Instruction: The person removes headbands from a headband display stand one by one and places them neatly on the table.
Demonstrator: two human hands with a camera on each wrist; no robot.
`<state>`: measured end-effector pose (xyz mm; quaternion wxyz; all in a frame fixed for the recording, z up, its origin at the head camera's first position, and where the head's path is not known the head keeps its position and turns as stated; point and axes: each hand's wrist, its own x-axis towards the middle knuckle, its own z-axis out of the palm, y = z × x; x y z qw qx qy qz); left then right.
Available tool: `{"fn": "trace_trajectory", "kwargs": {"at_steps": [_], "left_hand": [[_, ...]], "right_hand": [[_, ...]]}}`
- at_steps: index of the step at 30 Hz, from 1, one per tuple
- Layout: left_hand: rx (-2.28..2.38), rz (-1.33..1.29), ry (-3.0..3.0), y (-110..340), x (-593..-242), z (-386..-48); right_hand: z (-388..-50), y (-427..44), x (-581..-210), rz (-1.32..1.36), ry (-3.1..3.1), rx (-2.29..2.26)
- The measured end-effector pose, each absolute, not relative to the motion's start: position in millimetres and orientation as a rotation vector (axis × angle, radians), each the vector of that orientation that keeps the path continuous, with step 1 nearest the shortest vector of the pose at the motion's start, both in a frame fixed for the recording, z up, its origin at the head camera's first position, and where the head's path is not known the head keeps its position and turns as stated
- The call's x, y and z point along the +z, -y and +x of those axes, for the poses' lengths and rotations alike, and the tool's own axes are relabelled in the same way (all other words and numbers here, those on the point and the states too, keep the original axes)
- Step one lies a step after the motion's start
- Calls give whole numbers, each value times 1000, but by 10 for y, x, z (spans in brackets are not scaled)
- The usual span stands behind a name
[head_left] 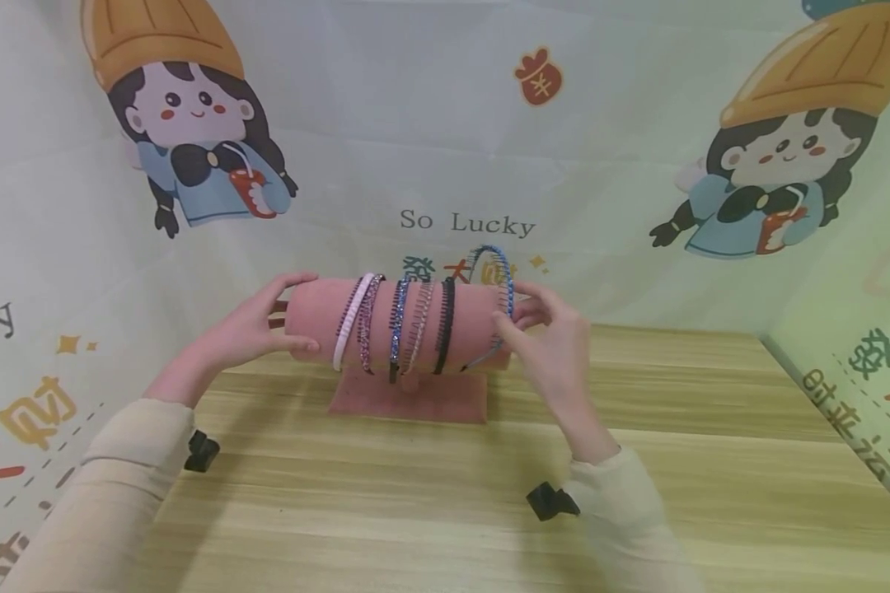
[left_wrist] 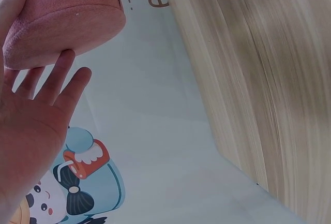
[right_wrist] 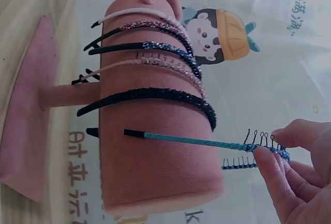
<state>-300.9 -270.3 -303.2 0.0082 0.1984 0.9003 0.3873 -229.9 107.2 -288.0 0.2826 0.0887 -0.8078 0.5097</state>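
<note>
A pink headband stand (head_left: 315, 301), a padded roll on a post with a flat base, stands on the table. My left hand (head_left: 248, 321) grips its left end, thumb in front and some fingers behind. In the left wrist view, the fingers of the left hand (left_wrist: 36, 115) are by the roll's end face. At the other end, my right hand (head_left: 556, 346) pinches a blue toothed headband (right_wrist: 196, 140) between thumb and fingers. Its arch rises above the roll, and one dark-tipped end lies in front of it. The black headband (right_wrist: 155, 94) is the nearest one on the roll.
Also around the roll are a white headband (head_left: 351, 321), a pink glittery one (head_left: 366, 329), a dark blue glittery one (head_left: 396, 329) and a pale pink one (head_left: 419, 321). A printed cloth (head_left: 356, 123) hangs behind the wooden table (head_left: 386, 511).
</note>
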Motion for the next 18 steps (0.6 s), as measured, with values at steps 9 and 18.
{"fn": "trace_trajectory", "kwargs": {"at_steps": [9,18], "left_hand": [[1202,625,-2827,2708,-3024,-2992],[1201,638,-2813,2685,-3012,-2991]], "right_hand": [[-2208,-1182,-2740,311,2169,1339],[-2233,-1286,-2710,275,2226,1264]]}}
